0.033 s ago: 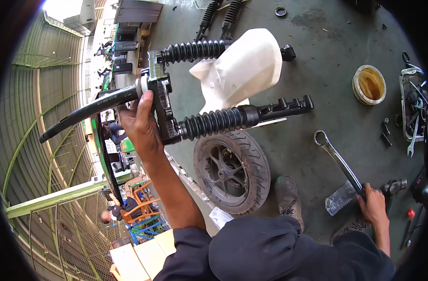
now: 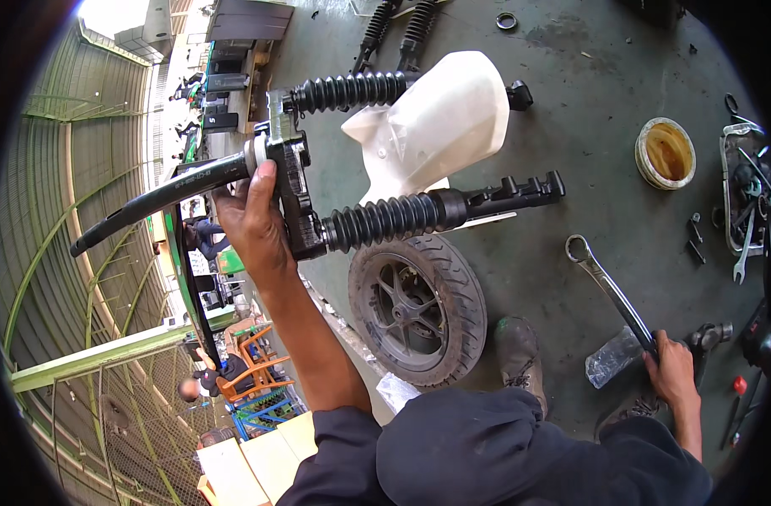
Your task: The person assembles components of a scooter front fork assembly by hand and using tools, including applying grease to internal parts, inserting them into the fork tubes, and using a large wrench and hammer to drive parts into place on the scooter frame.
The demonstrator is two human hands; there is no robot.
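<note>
My left hand (image 2: pixel 257 215) is closed round the steering-stem end of a motorcycle front fork (image 2: pixel 385 221), its thumb lying along the black tube (image 2: pixel 162 196) near a pale ring. Two legs with black ribbed boots run to the right from the clamp. Between them sits a white front mudguard (image 2: pixel 444 118). Low at the right, my right hand (image 2: pixel 674 371) grips the handle of a ring spanner (image 2: pixel 609 287). The spanner's ring end points up and left, apart from the fork. The handle's other end is hidden in my fist.
A spoked wheel with tyre (image 2: pixel 419 312) stands below the fork. Rightward are a round tub of brown grease (image 2: pixel 665 153), a tray of tools (image 2: pixel 744 190), a hammer (image 2: pixel 708 337) and a clear plastic bag (image 2: pixel 613 358). More fork legs (image 2: pixel 415 34) lie at the far side. A person (image 2: pixel 202 379) sits leftward.
</note>
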